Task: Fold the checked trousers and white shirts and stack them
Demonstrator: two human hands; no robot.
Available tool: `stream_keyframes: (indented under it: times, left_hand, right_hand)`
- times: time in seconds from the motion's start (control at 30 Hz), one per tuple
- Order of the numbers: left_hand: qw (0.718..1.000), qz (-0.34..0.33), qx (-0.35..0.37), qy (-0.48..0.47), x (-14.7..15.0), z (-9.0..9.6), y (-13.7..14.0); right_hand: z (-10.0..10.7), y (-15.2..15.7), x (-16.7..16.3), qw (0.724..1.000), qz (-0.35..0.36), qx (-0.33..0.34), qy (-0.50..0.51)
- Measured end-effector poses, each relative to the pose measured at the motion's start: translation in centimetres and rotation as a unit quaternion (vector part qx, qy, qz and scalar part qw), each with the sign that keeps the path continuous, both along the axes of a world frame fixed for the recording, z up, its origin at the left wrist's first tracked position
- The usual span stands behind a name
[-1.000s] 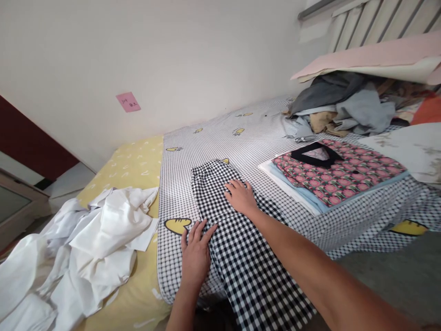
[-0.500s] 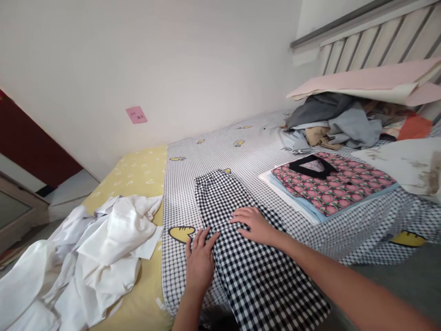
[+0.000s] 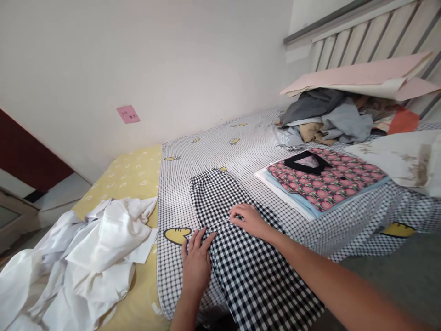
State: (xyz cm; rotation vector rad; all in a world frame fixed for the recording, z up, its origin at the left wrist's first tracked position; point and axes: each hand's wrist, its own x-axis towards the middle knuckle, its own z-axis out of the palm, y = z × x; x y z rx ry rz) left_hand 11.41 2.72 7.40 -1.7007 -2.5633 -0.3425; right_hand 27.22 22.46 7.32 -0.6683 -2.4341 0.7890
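A black-and-white gingham garment (image 3: 255, 271) with a gathered waistband at its far end lies lengthwise on the bed, its near end running off the lower edge of the view. Whether it is a skirt or trousers I cannot tell. My left hand (image 3: 196, 264) rests flat at its left edge, fingers stretched out and touching the cloth. Over the middle of the garment, my right hand (image 3: 250, 220) has its fingers curled and thumb drawn in, pinching the cloth near a crosswise crease.
Crumpled white clothes (image 3: 103, 248) lie on the yellow sheet (image 3: 134, 174) at left. To the right sits a folded stack topped by a pink floral shirt (image 3: 330, 181). Behind it are a grey clothes heap (image 3: 347, 119), pink card (image 3: 361, 76) and a stained white cloth (image 3: 403, 156).
My right hand's fingers have curled in from a flatter spread. My left hand stays flat at the garment's edge. The whole view has shifted slightly.
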Motion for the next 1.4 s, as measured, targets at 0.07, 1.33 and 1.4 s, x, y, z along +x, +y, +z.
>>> stream_keyframes:
  times: [0.07, 1.33, 1.4]
  left_hand:
    - [1.0, -0.001, -0.007, -0.003, 0.0, 0.1, 0.0]
    - [1.0, -0.001, -0.021, 0.004, -0.3, 0.1, 0.5]
    - [1.0, 0.001, -0.025, -0.001, -0.2, 0.3, 0.5]
  right_hand:
    - [0.0, 0.0, 0.3, 1.0, 0.017, 0.019, -0.015]
    - [-0.7, 0.0, -1.0, 0.998, -0.029, 0.014, -0.058]
    - [-0.6, 0.0, -1.0, 0.998, -0.027, 0.012, -0.056]
